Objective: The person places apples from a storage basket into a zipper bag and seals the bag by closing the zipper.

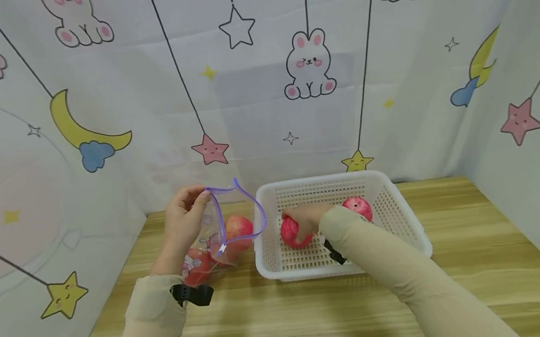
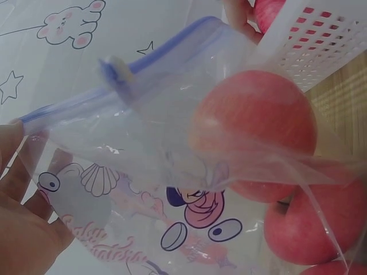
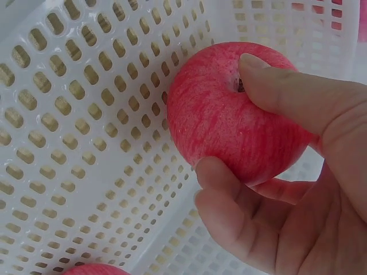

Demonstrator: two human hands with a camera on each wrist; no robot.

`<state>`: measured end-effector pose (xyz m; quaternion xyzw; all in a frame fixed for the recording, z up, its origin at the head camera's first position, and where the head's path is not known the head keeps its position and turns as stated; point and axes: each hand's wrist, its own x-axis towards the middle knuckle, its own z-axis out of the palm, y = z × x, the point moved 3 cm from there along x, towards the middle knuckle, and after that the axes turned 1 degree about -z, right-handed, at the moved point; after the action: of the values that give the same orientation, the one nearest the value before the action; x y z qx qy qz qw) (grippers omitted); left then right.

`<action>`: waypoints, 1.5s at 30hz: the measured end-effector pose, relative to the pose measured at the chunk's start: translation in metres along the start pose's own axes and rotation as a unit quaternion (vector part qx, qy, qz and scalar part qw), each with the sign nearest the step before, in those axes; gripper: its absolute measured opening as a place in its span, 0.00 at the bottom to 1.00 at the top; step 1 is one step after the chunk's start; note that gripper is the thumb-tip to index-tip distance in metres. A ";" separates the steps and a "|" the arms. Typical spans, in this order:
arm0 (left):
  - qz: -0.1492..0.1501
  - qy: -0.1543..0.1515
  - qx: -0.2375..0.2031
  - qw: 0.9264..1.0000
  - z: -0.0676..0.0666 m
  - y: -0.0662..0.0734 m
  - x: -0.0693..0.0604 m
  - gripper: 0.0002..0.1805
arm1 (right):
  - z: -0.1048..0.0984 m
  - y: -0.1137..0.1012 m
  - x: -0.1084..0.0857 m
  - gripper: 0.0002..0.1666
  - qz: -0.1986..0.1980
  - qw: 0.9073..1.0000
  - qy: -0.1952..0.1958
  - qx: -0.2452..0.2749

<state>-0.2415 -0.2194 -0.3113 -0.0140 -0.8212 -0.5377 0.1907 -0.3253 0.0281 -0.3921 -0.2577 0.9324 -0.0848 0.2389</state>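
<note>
A clear bag (image 2: 132, 189) with a purple zip edge has its mouth spread wide; the left hand (image 1: 185, 217) pinches one corner of that edge. Inside the bag, at its lower part, lie several red apples (image 2: 258, 120), seen through the printed plastic. Over in the white basket (image 1: 344, 269), the right hand (image 1: 309, 219) grips a red apple (image 3: 229, 120), its thumb beside the stem hollow and its fingers curled underneath. Another apple (image 1: 357, 207) lies in the basket, partly covered by the right forearm in the head view.
The basket stands right of the bag on a wood-grain table (image 1: 272, 321). A white curtain (image 1: 265, 105) printed with stars, moons and rabbits hangs behind the table and along its sides. Each wrist wears a black strap.
</note>
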 end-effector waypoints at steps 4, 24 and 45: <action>-0.001 0.003 0.005 1.000 -0.002 0.002 -0.001 0.16 | -0.005 -0.001 -0.002 0.42 -0.010 1.000 0.001 0.022; 0.005 0.000 -0.007 1.000 -0.001 -0.003 -0.003 0.16 | -0.019 -0.005 -0.015 0.46 -0.023 0.998 0.048 0.017; 0.006 0.015 -0.011 1.000 -0.003 -0.004 -0.007 0.14 | -0.028 -0.013 -0.021 0.44 -0.085 0.992 0.092 0.034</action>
<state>-0.2353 -0.2230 -0.3158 -0.0128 -0.8123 -0.5456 0.2057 -0.3171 0.0287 -0.3557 -0.3189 0.9217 -0.1597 0.1526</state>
